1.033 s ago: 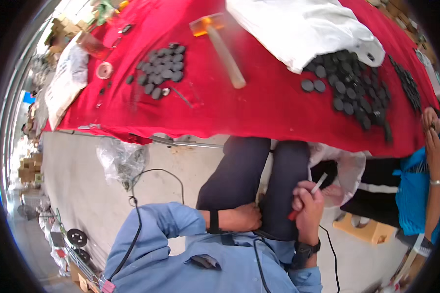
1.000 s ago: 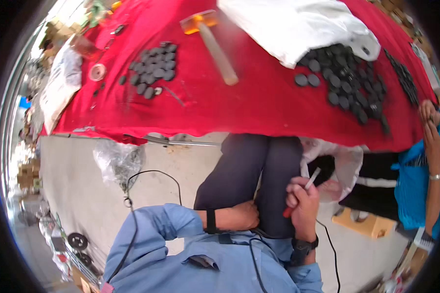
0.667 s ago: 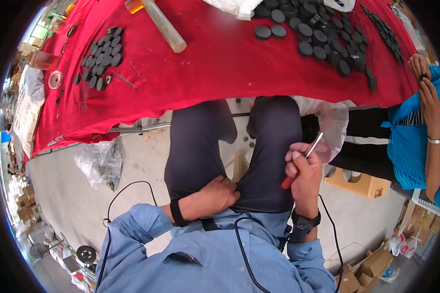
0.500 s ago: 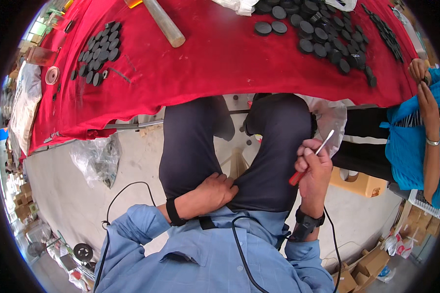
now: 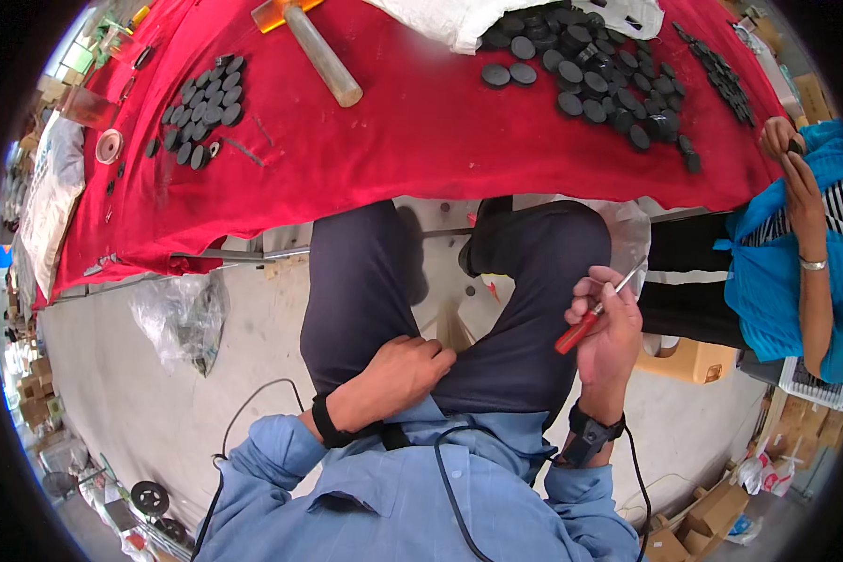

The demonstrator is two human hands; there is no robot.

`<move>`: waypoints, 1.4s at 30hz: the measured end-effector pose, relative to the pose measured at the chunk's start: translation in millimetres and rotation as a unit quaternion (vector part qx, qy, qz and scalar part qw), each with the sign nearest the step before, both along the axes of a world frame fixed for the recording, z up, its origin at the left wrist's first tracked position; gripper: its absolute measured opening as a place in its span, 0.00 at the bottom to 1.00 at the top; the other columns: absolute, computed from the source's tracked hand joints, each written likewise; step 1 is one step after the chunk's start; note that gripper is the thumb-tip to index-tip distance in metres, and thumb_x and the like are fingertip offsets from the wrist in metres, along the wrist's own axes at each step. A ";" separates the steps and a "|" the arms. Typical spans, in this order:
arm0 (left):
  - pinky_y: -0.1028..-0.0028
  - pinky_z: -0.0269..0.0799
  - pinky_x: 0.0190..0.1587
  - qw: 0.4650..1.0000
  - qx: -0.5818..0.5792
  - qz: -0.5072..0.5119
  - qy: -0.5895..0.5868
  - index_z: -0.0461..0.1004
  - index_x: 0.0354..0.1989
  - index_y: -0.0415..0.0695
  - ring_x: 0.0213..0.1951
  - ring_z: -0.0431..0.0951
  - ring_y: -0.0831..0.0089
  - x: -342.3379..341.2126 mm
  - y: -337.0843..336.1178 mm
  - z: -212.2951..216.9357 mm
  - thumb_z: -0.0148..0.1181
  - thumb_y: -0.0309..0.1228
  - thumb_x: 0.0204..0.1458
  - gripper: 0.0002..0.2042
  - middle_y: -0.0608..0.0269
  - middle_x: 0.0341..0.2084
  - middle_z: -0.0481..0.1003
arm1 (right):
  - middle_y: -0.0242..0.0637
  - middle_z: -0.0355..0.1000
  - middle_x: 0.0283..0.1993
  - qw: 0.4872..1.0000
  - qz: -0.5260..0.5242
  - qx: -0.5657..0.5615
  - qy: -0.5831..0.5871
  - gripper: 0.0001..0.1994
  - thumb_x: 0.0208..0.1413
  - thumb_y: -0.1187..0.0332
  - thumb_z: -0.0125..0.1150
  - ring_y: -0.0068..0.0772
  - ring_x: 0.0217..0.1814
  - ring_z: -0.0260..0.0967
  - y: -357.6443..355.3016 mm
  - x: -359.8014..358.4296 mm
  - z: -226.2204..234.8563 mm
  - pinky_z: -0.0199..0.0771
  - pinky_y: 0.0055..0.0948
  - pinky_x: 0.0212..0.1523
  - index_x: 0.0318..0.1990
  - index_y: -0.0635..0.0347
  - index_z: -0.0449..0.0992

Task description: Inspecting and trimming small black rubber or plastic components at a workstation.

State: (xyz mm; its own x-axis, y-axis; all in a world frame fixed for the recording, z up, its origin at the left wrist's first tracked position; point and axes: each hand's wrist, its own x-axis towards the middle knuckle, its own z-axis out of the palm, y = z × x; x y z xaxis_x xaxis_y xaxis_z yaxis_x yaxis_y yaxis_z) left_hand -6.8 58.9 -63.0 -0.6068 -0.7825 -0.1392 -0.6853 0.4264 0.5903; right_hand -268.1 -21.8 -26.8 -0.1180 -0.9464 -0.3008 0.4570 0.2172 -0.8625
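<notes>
My right hand (image 5: 609,339) is raised above my right thigh, loosely closed around a screwdriver. Its red handle (image 5: 577,333) points down to the left, and its thin metal shaft (image 5: 620,286) slants up to the right between my fingers. My left hand (image 5: 405,372) rests in my lap against the dark trousers, back upward. Its fingers are curled in together, and their tips are hidden, so anything under them cannot be seen.
A red cloth covers the table (image 5: 421,150). On it lie black round discs at left (image 5: 210,101) and right (image 5: 595,82), a mallet (image 5: 326,62) and a white sack (image 5: 431,17). To the right, a person in blue (image 5: 787,239) handles a small dark piece. A plastic bag (image 5: 180,314) lies at left.
The view has shifted, so more of the mallet and white sack shows. My right fingers have loosened a little and the screwdriver is turned flatter. My left hand stays in my lap.
</notes>
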 end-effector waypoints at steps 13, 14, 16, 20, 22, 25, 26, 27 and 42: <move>0.68 0.72 0.36 0.940 -0.162 0.280 0.109 0.74 0.39 0.40 0.32 0.77 0.61 97.5 -62.4 59.0 0.63 0.18 0.48 0.10 0.55 0.33 0.75 | 0.34 0.74 0.34 0.967 0.097 -0.046 0.231 0.09 0.66 0.73 0.50 0.14 0.22 0.60 -10.7 58.8 10.3 0.59 0.16 0.22 0.47 0.64 0.76; 0.70 0.72 0.34 0.924 -0.193 0.314 0.103 0.74 0.38 0.38 0.31 0.76 0.65 114.9 -76.7 67.2 0.64 0.16 0.47 0.10 0.57 0.31 0.75 | 0.32 0.74 0.33 0.956 0.078 -0.057 0.278 0.08 0.63 0.75 0.52 0.14 0.24 0.60 -20.4 66.8 8.0 0.59 0.16 0.23 0.46 0.64 0.76; 0.69 0.71 0.32 0.899 -0.209 0.364 0.124 0.74 0.34 0.38 0.28 0.75 0.64 135.5 -104.1 86.0 0.64 0.15 0.46 0.08 0.57 0.30 0.74 | 0.31 0.73 0.33 0.919 0.063 -0.112 0.372 0.07 0.62 0.76 0.53 0.15 0.24 0.61 -38.4 71.6 0.3 0.60 0.18 0.24 0.45 0.64 0.76; 0.66 0.70 0.27 0.915 -0.251 0.315 0.025 0.73 0.31 0.40 0.26 0.75 0.58 183.8 -149.6 78.0 0.68 0.20 0.44 0.09 0.56 0.28 0.72 | 0.33 0.70 0.30 0.806 0.063 -0.210 0.549 0.06 0.57 0.77 0.58 0.20 0.25 0.61 -68.3 89.5 -30.7 0.59 0.23 0.25 0.41 0.64 0.76; 0.65 0.69 0.27 0.926 -0.225 0.302 0.037 0.73 0.29 0.42 0.25 0.74 0.58 192.5 -153.5 74.4 0.71 0.21 0.38 0.12 0.55 0.24 0.72 | 0.31 0.64 0.25 0.733 0.064 -0.261 0.625 0.03 0.53 0.76 0.61 0.21 0.24 0.56 -77.1 97.9 -35.3 0.53 0.26 0.25 0.35 0.64 0.75; 0.65 0.66 0.24 0.939 -0.163 0.302 0.028 0.72 0.28 0.42 0.23 0.71 0.59 188.3 -155.0 75.3 0.70 0.24 0.40 0.10 0.56 0.22 0.70 | 0.30 0.64 0.23 0.794 0.048 -0.160 0.585 0.02 0.53 0.76 0.61 0.20 0.23 0.56 -68.5 111.4 -31.5 0.53 0.24 0.24 0.32 0.63 0.74; 0.64 0.65 0.24 0.938 -0.169 0.302 0.027 0.72 0.29 0.43 0.22 0.70 0.59 184.5 -155.7 75.0 0.70 0.25 0.41 0.10 0.57 0.22 0.70 | 0.29 0.66 0.23 0.818 0.039 -0.133 0.559 0.01 0.53 0.78 0.60 0.18 0.21 0.57 -68.7 116.9 -25.1 0.56 0.22 0.23 0.33 0.64 0.74; 0.65 0.64 0.24 0.942 -0.159 0.293 0.031 0.72 0.30 0.43 0.23 0.70 0.59 181.0 -157.0 74.1 0.69 0.24 0.42 0.10 0.57 0.22 0.70 | 0.29 0.66 0.23 0.819 0.025 -0.116 0.561 0.01 0.53 0.78 0.60 0.18 0.21 0.57 -62.6 117.8 -23.3 0.56 0.22 0.23 0.33 0.64 0.74; 0.62 0.63 0.33 0.973 -0.163 0.159 0.024 0.66 0.33 0.35 0.31 0.66 0.57 191.2 -155.5 64.6 0.54 0.19 0.57 0.03 0.52 0.27 0.64 | 0.41 0.74 0.35 0.777 -0.249 0.306 0.490 0.09 0.54 0.78 0.58 0.32 0.26 0.69 149.2 143.6 -53.8 0.68 0.26 0.27 0.43 0.64 0.78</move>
State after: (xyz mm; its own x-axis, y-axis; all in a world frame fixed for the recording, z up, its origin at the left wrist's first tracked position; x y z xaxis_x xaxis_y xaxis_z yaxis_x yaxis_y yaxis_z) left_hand 184.4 -96.6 1.6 -0.3256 -0.9299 0.1711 -0.7882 0.3669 0.4941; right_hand -124.5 127.4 -80.5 -0.8805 -0.4239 -0.2122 -0.1942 0.7310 -0.6542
